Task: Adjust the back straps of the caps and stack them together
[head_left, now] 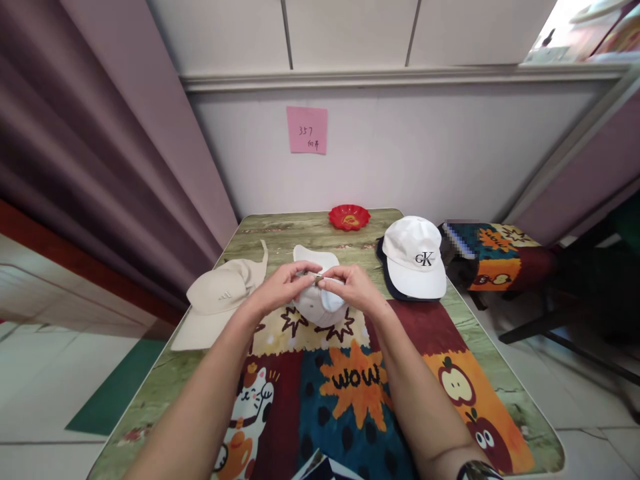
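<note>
A pale baseball cap point(316, 316) rests at the middle of the table, its brim pointing away from me and its back opening toward me. My left hand point(281, 285) is closed on the left end of the cap's back strap, thumb and fingers pinched by a small brass-coloured buckle point(319, 281). From the other side, my right hand point(357, 287) pinches the strap's right end, fingertips almost meeting the left ones. Fingers hide part of the strap, so I cannot tell whether it is fastened.
A beige cap point(220, 293) lies at the left edge, its strap loose. At right, a white cap with CK lettering point(413, 250) sits on a dark cap point(395, 291). A red scalloped dish point(349, 218) stands behind. A patterned cloth point(320, 407) covers the table's front.
</note>
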The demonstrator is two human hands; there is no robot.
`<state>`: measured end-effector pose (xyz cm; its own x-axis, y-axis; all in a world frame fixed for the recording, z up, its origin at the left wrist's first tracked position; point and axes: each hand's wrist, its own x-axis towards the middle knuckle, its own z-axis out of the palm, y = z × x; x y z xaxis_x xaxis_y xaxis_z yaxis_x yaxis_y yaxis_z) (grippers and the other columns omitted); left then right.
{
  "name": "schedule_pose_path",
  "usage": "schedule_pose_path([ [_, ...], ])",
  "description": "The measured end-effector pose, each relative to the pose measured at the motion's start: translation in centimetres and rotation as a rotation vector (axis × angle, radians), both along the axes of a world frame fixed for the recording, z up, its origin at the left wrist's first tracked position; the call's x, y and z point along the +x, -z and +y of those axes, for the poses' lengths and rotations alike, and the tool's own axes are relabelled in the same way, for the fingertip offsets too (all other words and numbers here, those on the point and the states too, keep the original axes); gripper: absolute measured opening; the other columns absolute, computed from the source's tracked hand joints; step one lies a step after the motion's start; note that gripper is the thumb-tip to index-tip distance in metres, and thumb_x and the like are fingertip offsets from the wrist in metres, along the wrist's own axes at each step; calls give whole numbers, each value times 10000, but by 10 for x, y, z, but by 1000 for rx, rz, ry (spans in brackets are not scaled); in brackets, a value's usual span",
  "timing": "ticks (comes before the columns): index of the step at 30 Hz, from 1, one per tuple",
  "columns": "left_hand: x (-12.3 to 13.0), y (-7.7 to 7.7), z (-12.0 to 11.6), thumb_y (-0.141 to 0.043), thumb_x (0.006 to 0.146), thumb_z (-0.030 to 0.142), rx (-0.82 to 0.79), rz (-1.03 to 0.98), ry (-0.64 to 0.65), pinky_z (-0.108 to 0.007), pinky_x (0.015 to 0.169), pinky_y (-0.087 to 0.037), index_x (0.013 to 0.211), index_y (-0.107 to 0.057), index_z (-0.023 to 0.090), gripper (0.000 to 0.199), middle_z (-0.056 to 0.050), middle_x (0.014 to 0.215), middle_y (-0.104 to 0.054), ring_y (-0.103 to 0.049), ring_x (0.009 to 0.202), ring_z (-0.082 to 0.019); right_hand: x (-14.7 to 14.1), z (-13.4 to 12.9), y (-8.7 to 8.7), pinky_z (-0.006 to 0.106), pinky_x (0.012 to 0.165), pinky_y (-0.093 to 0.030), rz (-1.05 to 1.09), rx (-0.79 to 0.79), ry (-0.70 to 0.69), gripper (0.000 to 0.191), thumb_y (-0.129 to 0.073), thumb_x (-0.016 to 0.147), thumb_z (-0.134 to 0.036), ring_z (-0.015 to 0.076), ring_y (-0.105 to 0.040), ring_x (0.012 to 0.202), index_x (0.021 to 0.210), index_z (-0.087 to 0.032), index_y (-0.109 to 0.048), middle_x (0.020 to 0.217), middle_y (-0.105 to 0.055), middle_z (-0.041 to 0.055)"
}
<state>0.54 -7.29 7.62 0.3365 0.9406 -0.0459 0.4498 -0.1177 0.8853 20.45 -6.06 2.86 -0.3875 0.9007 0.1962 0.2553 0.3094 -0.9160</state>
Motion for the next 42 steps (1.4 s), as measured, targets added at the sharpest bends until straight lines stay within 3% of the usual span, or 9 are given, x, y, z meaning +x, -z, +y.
schedule_pose_path([
  [4, -7, -4, 10, -623, 837, 500, -126, 30, 134, -214, 480, -331, 998, -674, 139, 399, 36, 615, -518, -434, 504, -94, -3, 2, 3, 238, 620, -377, 53, -62, -22, 314, -701, 789, -445, 132, -531, 658, 858, -142, -752, 747, -681, 21],
  [9, -14, 1, 17, -743, 750, 494, -260, -6, 122, -189, 417, -222, 911, -639, 142, 400, 77, 518, -420, -332, 434, -62, 2, 8, 8, 237, 558, -370, 213, -187, -76, 443, -597, 849, -547, 119, -499, 584, 841, -124, -726, 662, -625, 17],
  [12, -19, 4, 19, -724, 780, 498, -306, -41, 159, -186, 423, -294, 953, -630, 150, 400, 69, 491, -460, -400, 426, -77, 12, 10, 7, 250, 584, -405, 263, -276, -107, 538, -495, 899, -605, 132, -540, 599, 877, -120, -725, 691, -659, 42],
  [17, -21, 5, 20, -725, 792, 462, -341, -80, 248, -229, 504, -462, 999, -620, 140, 396, 25, 545, -569, -539, 514, -122, 15, 8, 7, 233, 604, -401, 204, -301, -184, 348, -727, 776, -463, 121, -541, 630, 892, -135, -712, 711, -653, 15],
  [23, -21, 7, 23, -723, 806, 401, -330, -109, 327, -234, 547, -494, 1042, -624, 140, 366, 21, 591, -595, -566, 563, -122, 4, 8, 12, 224, 559, -338, 180, -231, -177, 261, -696, 786, -396, 97, -458, 586, 807, -137, -705, 640, -572, -20],
  [37, -16, 7, 16, -739, 788, 374, -333, -176, 249, -306, 700, -545, 1044, -613, 137, 371, -20, 709, -688, -654, 658, -149, -1, 3, 6, 232, 556, -342, 173, -193, -141, 231, -670, 785, -380, 107, -459, 591, 759, -151, -659, 646, -568, -17],
  [42, -18, 7, 17, -713, 808, 401, -291, -143, 234, -230, 542, -449, 1001, -648, 127, 342, 8, 592, -608, -563, 549, -119, 0, 4, 8, 239, 585, -381, 187, -195, -169, 272, -672, 797, -424, 117, -498, 612, 785, -153, -662, 678, -601, -1],
])
